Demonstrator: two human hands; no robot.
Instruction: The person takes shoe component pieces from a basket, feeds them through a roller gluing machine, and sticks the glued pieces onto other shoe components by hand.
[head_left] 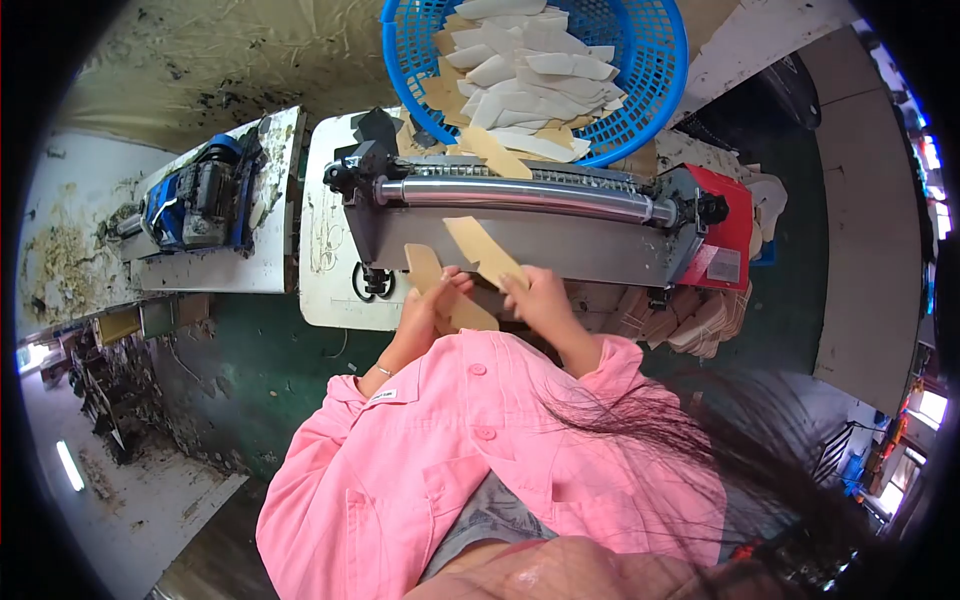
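My left hand is closed around tan flat cut pieces, whose ends stick out above and below the fingers. In my right hand another tan strip-shaped piece is pinched at its lower end, tilted up toward the machine. Both hands are just in front of a roller machine with a shiny metal roller. Behind that roller, one more tan piece lies on the machine's rear side. What the pieces are made of, I cannot tell.
A blue plastic basket behind the machine holds several white and tan pieces. The machine stands on a white table, with a red panel at its right end. Another blue machine sits at left. Stacked pieces are at lower right.
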